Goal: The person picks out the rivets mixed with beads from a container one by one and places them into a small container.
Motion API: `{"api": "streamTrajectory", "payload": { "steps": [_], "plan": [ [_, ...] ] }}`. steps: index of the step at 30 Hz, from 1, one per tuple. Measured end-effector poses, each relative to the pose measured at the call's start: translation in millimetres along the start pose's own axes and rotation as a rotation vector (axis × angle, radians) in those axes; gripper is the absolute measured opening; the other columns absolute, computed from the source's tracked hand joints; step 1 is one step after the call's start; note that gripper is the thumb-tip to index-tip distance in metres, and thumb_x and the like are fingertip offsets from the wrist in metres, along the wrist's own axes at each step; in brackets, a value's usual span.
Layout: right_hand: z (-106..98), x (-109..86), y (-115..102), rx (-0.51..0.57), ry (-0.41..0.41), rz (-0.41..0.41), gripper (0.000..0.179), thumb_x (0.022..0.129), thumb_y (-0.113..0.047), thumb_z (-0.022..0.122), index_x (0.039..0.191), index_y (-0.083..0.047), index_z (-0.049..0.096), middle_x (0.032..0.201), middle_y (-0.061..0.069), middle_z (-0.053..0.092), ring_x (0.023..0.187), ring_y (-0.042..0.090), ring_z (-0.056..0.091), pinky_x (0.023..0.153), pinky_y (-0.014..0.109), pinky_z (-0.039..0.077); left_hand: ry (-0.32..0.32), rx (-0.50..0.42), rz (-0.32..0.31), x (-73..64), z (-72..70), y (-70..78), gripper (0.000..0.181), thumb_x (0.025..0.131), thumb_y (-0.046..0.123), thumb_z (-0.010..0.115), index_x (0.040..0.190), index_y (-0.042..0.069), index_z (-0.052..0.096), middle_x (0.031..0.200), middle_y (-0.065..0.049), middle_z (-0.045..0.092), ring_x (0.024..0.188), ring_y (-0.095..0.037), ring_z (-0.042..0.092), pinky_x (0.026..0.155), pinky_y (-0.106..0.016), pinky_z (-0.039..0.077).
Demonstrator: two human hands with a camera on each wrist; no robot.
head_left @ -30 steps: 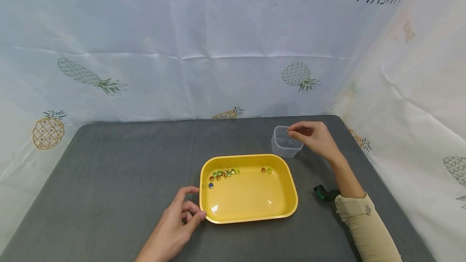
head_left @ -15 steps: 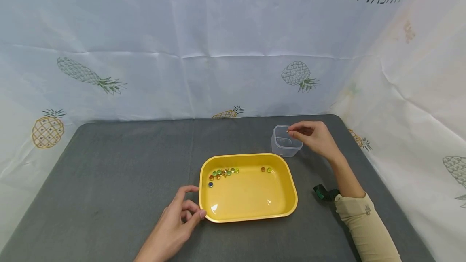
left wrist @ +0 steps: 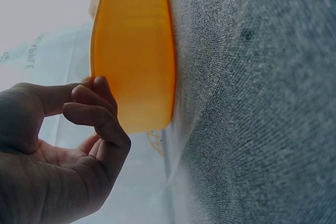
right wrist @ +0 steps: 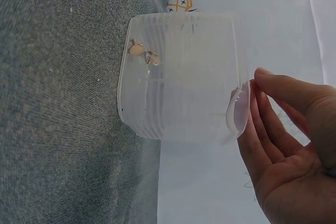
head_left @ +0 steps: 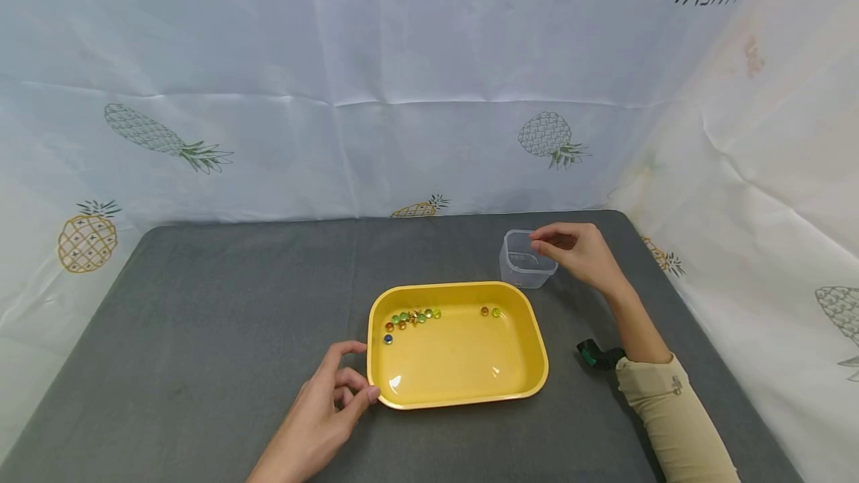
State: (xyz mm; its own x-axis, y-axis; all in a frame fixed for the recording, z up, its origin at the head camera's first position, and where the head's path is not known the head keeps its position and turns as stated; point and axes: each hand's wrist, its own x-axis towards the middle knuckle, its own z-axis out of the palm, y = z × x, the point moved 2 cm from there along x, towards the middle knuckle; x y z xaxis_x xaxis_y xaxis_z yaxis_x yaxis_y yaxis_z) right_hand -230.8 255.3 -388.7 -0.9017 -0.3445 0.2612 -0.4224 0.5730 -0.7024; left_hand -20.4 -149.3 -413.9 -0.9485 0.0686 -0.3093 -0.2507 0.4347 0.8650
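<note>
A shallow yellow tray (head_left: 463, 399) lies on the grey cloth, with several green and amber marbles (head_left: 396, 320), a blue marble (head_left: 388, 339) and small gold star-like pieces (head_left: 414, 317) in it. My left hand (head_left: 329, 401) pinches the tray's near left rim between thumb and fingers. Behind the tray's right end stands a clear plastic box (head_left: 526, 274). My right hand (head_left: 580, 252) hovers at the box's mouth, thumb and forefinger over its right rim, with nothing visible between the fingertips. Two small coppery pieces (right wrist: 136, 49) show at the box's bottom in the right wrist view.
An amber and a yellow-green marble (head_left: 496, 312) sit apart at the tray's right side. A black strap-like item (head_left: 597, 355) is at my right wrist. White pineapple-print curtains (head_left: 429, 147) hang behind and beside the table (head_left: 235, 304).
A small glint seen between my right fingertips earlier no longer shows, and these fingers are slightly farther apart. The left hand and tray have stayed in place.
</note>
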Motion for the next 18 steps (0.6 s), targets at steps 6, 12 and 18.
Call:
{"api": "streamTrajectory", "payload": {
  "steps": [6, 12, 18],
  "plan": [
    [0.7, -0.3, -1.4, -0.006, 0.000, 0.006, 0.016, 0.100, -0.005, 0.077, 0.116, -0.004, 0.081, 0.108, 0.016, 0.081, 0.092, 0.027, 0.079, 0.081, 0.014, 0.059, 0.003, 0.000, 0.004, -0.1, 0.0, -0.8, 0.058, 0.100, 0.013, 0.079, 0.149, 0.013, 0.048, 0.090, -0.002, 0.074, 0.062, -0.012, 0.057, 0.059, -0.025, 0.045],
    [1.5, -0.1, -2.5, -0.014, -0.003, 0.008, 0.017, 0.099, -0.002, 0.077, 0.115, -0.005, 0.081, 0.106, 0.016, 0.081, 0.088, 0.021, 0.078, 0.079, 0.015, 0.059, 0.006, 0.006, -0.002, 0.2, 0.1, -0.4, 0.057, 0.100, 0.013, 0.079, 0.149, 0.013, 0.048, 0.090, -0.001, 0.074, 0.062, -0.013, 0.057, 0.059, -0.025, 0.045],
    [2.0, -0.3, -4.4, -0.012, -0.006, 0.004, 0.017, 0.099, -0.002, 0.078, 0.115, -0.006, 0.081, 0.105, 0.016, 0.081, 0.086, 0.022, 0.078, 0.077, 0.017, 0.059, 0.006, 0.010, 0.000, -0.4, 0.0, -0.2, 0.058, 0.100, 0.013, 0.078, 0.149, 0.013, 0.048, 0.090, -0.001, 0.074, 0.062, -0.012, 0.057, 0.059, -0.025, 0.044]
  ]
}}
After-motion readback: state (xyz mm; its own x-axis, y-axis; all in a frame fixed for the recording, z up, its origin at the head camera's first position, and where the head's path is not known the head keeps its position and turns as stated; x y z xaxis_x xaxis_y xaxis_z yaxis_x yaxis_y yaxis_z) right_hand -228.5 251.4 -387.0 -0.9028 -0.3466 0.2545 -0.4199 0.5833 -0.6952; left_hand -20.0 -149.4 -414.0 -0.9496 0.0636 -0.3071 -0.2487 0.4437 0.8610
